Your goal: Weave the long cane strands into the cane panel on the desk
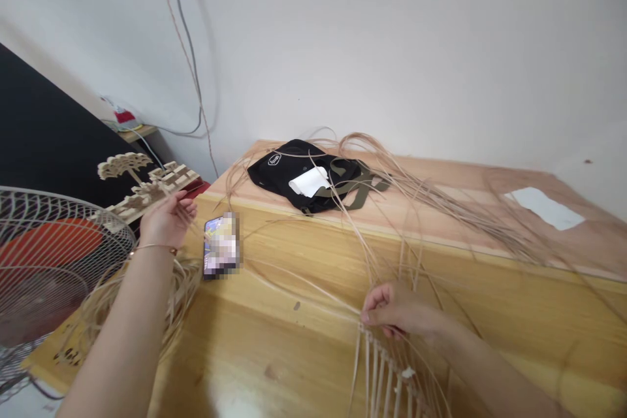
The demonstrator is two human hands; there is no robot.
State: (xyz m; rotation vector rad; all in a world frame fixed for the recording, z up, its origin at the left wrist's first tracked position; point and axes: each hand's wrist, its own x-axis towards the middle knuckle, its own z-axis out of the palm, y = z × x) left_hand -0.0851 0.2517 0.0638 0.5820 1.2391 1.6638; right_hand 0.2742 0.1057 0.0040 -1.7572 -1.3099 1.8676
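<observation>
My right hand pinches several pale cane strands at the top edge of a woven cane panel, which lies on the wooden table and runs out of view below. Long loose strands fan out from the panel across the tabletop. My left hand is raised above the table's left side with its fingers apart, and I see nothing held in it. A bundle of loose cane lies below my left forearm. Close to that hand lies a phone with a pixelated screen.
A black bag with olive straps and a white paper sits on the far table section. A white sheet lies at the far right. A wire fan stands at the left, beside a wooden tree cutout. Cables hang on the wall behind.
</observation>
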